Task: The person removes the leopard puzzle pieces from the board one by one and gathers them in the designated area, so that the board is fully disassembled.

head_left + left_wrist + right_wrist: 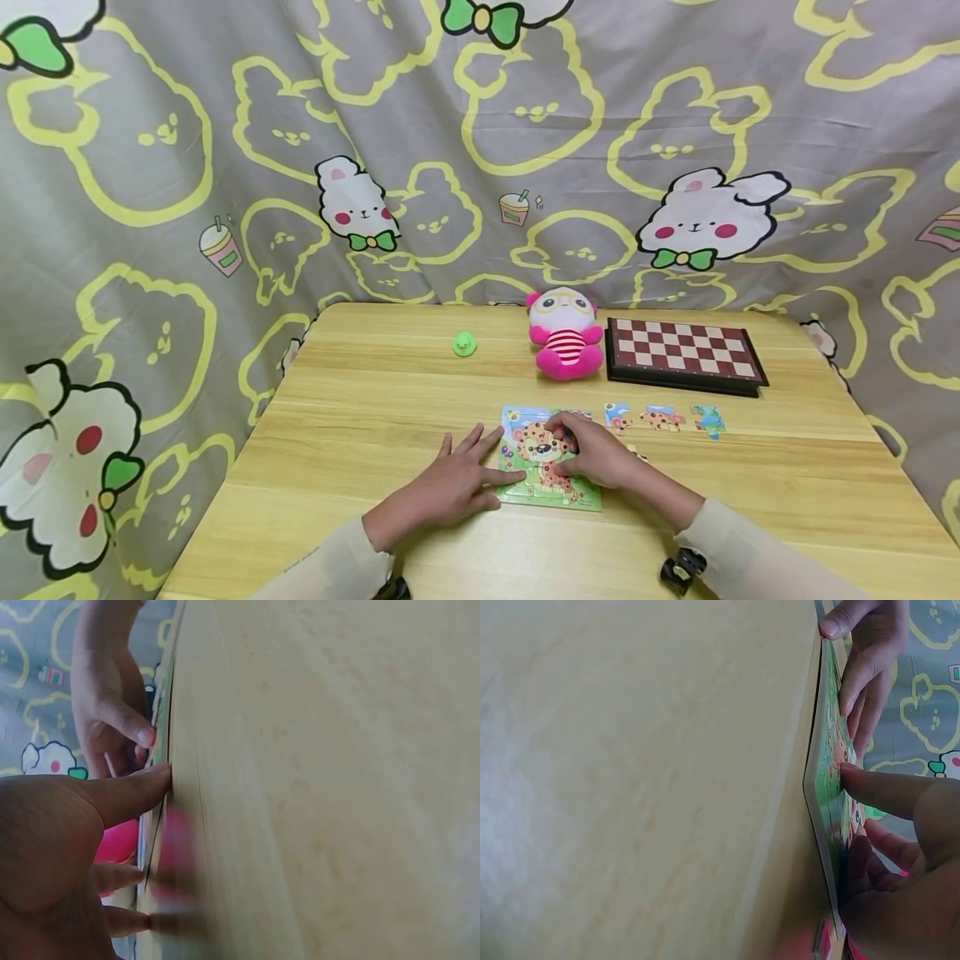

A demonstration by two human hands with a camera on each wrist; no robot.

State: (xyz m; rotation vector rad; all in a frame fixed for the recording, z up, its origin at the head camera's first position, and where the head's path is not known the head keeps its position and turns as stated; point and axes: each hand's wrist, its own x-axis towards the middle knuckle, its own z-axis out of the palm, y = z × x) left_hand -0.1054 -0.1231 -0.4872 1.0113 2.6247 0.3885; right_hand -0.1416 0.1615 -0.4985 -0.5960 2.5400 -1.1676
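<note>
A jigsaw puzzle board (542,499) with a cartoon leopard lies flat on the table. My left hand (450,487) has its fingers spread at the board's left side, the thumb on its lower left part and the fingertips by the left edge. Over the right half, my right hand (600,454) grips a puzzle piece between thumb and curled fingers, against the picture; the hand hides most of that piece. In the right wrist view the right thumb (877,789) touches the board's face. Loose puzzle pieces (662,418) lie to the right, one partly hidden behind the right wrist.
Behind the board sit a pink panda plush (567,360), a small green duck (464,343) and a folded chessboard (682,350). The wooden table (360,400) meets a patterned curtain (420,133) at the back and sides.
</note>
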